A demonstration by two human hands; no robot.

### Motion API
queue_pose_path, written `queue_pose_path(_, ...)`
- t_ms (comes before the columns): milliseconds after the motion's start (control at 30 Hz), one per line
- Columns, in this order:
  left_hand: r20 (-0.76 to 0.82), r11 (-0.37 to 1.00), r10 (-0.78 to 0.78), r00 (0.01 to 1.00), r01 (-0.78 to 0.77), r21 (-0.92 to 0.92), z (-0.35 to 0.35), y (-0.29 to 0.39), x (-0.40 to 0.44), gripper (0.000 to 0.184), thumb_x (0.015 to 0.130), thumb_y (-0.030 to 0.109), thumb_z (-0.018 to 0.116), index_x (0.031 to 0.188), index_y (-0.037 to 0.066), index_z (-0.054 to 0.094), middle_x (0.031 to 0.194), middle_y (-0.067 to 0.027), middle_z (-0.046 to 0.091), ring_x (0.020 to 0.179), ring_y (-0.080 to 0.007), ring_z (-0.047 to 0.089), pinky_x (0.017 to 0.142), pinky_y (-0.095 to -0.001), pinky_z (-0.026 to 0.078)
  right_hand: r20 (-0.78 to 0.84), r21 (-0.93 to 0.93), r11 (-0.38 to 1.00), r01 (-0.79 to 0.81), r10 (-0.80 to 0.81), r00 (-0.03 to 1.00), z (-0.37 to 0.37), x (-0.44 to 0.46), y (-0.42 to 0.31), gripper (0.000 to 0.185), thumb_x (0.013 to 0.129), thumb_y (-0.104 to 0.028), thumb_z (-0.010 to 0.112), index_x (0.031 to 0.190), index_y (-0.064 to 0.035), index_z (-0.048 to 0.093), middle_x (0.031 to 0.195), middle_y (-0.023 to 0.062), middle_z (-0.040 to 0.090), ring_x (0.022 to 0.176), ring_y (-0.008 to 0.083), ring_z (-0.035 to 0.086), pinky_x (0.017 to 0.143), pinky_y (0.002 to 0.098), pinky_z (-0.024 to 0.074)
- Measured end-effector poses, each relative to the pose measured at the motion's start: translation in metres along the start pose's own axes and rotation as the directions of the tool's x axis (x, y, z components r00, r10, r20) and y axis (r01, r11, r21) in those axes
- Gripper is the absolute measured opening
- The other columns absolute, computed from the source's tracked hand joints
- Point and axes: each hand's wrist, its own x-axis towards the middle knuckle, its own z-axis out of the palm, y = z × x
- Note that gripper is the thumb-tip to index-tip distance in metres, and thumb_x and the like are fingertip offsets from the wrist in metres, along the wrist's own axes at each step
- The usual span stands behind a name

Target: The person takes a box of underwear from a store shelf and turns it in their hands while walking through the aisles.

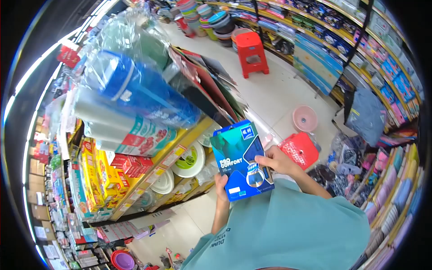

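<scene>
The blue box (235, 146), contents hidden, sits between left hand (221, 190) and right hand (277, 160), both half-curled, gripping its opposite edges.

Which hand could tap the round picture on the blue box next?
Probably the right hand: its thumb rests on the box near the round picture, while the left hand holds the left edge.

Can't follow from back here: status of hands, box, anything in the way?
Left hand gripping box by left edge. Right hand touching its right side. Front faces camera, only hands overlapping it.
</scene>
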Motion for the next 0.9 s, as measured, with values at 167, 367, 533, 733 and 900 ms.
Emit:
queue_pose_path(167,-0.265,0.995,-0.008,0.964,-0.02,-0.102,0.018,-0.02,-0.006,0.048,0.081,0.031,0.055,0.117,-0.001,0.052,0.106,-0.0162,0.062,0.093,-0.0257,0.063,0.081,-0.0364,0.053,0.172,0.006,0.999,-0.038,0.036,0.984,-0.033,0.018,-0.004,0.047,0.088,-0.04,0.063,0.071,0.0031,0.069,0.055,-0.0023,0.052,0.049,0.0048,0.042,0.044,0.0248,0.0284)
queue_pose_path(367,-0.398,0.996,0.021,0.917,-0.055,-0.073,0.032,-0.038,-0.017,0.04,0.082,0.028,0.055,0.108,-0.002,0.056,0.103,-0.0171,0.063,0.091,-0.0255,0.064,0.08,-0.0363,0.053,0.281,0.077,0.994,-0.076,0.052,0.958,-0.045,0.034,0.019,0.045,0.087,-0.039,0.064,0.067,0.0002,0.069,0.054,-0.0033,0.051,0.049,0.0041,0.04,0.044,0.0249,0.0275)
queue_pose_path(533,-0.49,0.999,0.005,0.872,-0.029,-0.041,0.04,-0.044,-0.032,0.036,0.08,0.028,0.057,0.098,-0.004,0.059,0.098,-0.0183,0.064,0.085,-0.0249,0.064,0.074,-0.0344,0.054,0.351,-0.059,0.983,-0.176,0.185,0.918,-0.046,0.043,0.04,0.054,0.084,-0.048,0.065,0.061,0.001,0.066,0.049,-0.0022,0.049,0.046,0.006,0.04,0.042,0.0262,0.0279)
queue_pose_path(733,-0.561,0.995,0.015,0.827,-0.068,-0.074,-0.009,-0.081,-0.076,0.037,0.08,0.029,0.058,0.096,-0.004,0.059,0.092,-0.0167,0.064,0.079,-0.0227,0.064,0.069,-0.0313,0.053,0.46,-0.186,0.945,-0.269,0.325,0.826,-0.024,0.051,0.059,0.061,0.083,-0.055,0.062,0.055,-0.0011,0.061,0.046,-0.0013,0.045,0.043,0.0078,0.04,0.041,0.0268,0.028)
queue_pose_path(900,-0.661,0.984,0.094,0.745,-0.171,-0.052,-0.003,-0.056,-0.109,0.022,0.082,0.021,0.062,0.08,0.009,0.043,0.073,-0.0048,0.054,0.065,-0.013,0.055,0.058,-0.0267,0.047,0.59,-0.253,0.941,-0.226,0.335,0.735,0.037,0.062,0.051,0.061,0.086,-0.055,0.059,0.055,-0.0018,0.059,0.05,-0.0005,0.047,0.046,0.007,0.041,0.043,0.0259,0.0282)
